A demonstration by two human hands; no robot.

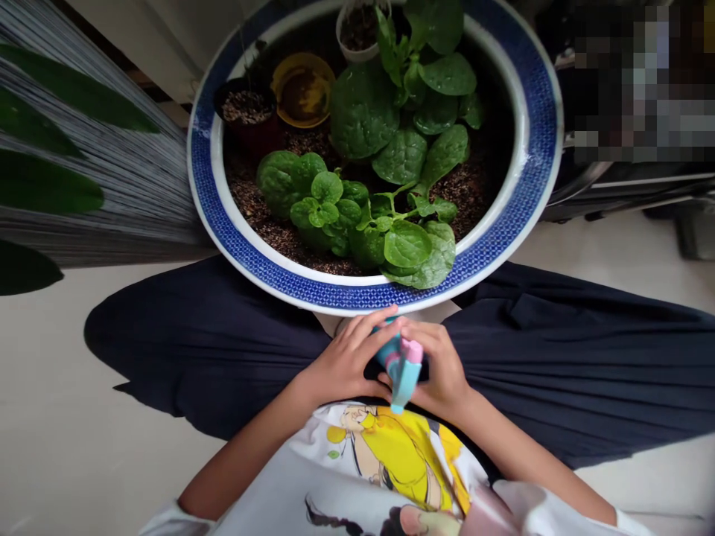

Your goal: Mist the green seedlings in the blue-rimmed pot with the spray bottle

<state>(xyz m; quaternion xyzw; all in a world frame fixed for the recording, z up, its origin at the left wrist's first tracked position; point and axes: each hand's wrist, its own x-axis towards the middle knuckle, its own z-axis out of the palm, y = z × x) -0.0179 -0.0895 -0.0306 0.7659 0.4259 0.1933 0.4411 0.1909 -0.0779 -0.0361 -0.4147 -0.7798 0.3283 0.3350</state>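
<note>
A small light-blue spray bottle (pixel 405 376) with a pink nozzle sits between my hands, low in front of my lap. My left hand (pixel 347 357) curves round its left side, fingers reaching over the darker blue body. From the right, my right hand (pixel 441 368) closes about the sprayer head, its fingers touching near the pink nozzle. Most of the bottle's body is hidden below the hands. Just beyond them stands a large round planter with a blue-and-white patterned rim (pixel 357 296), holding dark soil and leafy green plants (pixel 407 246).
Inside the planter are a yellow dish (pixel 303 91), a small dark red pot (pixel 246 112) and a white cup (pixel 357 33) of soil. Long leaves (pixel 45 182) and a grey string curtain (pixel 139 179) hang at the left. Dark metal framework (pixel 608 179) stands at the right.
</note>
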